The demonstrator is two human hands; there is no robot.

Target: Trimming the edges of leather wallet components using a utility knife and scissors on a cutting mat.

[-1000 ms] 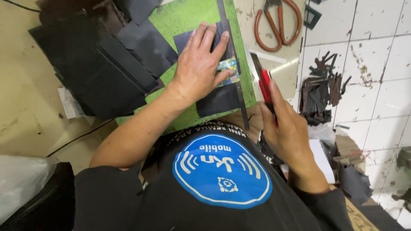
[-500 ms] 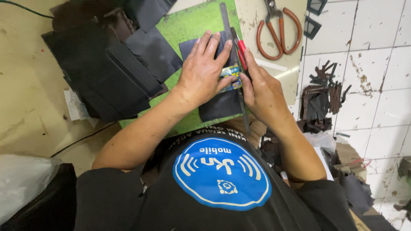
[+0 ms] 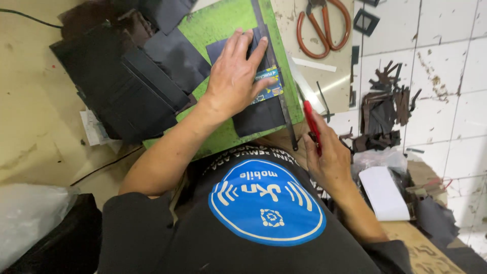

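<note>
Dark leather piece (image 3: pixel 256 114) lies on the green cutting mat (image 3: pixel 218 25), directly beneath the left hand (image 3: pixel 234 76). That hand is spread flat, fingers extended, pressing down on the leather and on a small colourful card (image 3: pixel 271 83) that peeks out just past its thumb side. A long metal ruler (image 3: pixel 280 96) runs along the edge of the leather, touching the fingertips of the left hand and reaching back toward the person's chest.

The right hand (image 3: pixel 329 160) is well apart from the leather, off the mat's near edge and close to the body. It is closed around a red-handled knife (image 3: pixel 311 124), whose tip points up toward the ruler without touching it.

Beyond the left hand's fingers, at the far side of the tabletop, lie orange-handled scissors (image 3: pixel 324 25). To the outer side of the left forearm sits a stack of black leather sheets (image 3: pixel 116 86), overlapping the mat. Past the right hand, on the white tiled surface, a heap of dark offcuts (image 3: pixel 385 109) is scattered, and a white paper pad (image 3: pixel 388 193) rests just beside the right wrist.
</note>
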